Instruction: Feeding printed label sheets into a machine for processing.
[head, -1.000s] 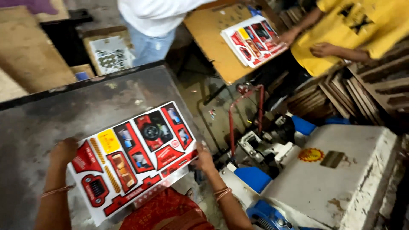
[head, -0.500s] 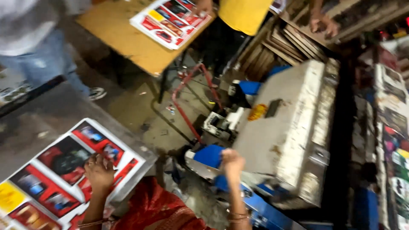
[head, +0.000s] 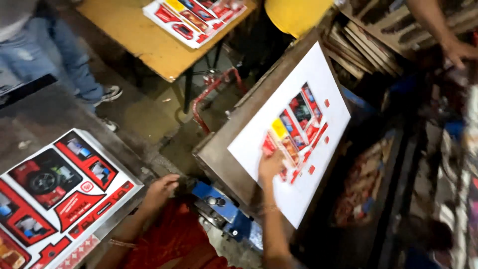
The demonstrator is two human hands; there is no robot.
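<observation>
My right hand (head: 271,165) rests on a white sheet (head: 298,199) with red, yellow and blue printed pieces. The sheet lies on the tilted brown plate (head: 224,154) of a press. My fingers are bent onto the printed part, and I cannot see whether they grip it. My left hand (head: 160,189) sits at the corner of the grey metal table (head: 45,124), fingers loosely apart and holding nothing. Just left of it lies a large printed sheet (head: 59,192) showing red toy cars. My red garment (head: 167,241) fills the bottom of the view.
A blue machine part (head: 224,209) juts out between my arms. A yellow wooden table (head: 144,45) at the top holds another printed sheet (head: 191,17). A person in yellow (head: 296,12), a person in jeans (head: 67,65) and someone's hand (head: 460,50) are nearby. Wooden boards (head: 358,45) are stacked behind the press.
My right hand has risen from the machine's edge onto the white sheet, and the press plate now faces me. My left hand has left the printed sheet for the table's corner.
</observation>
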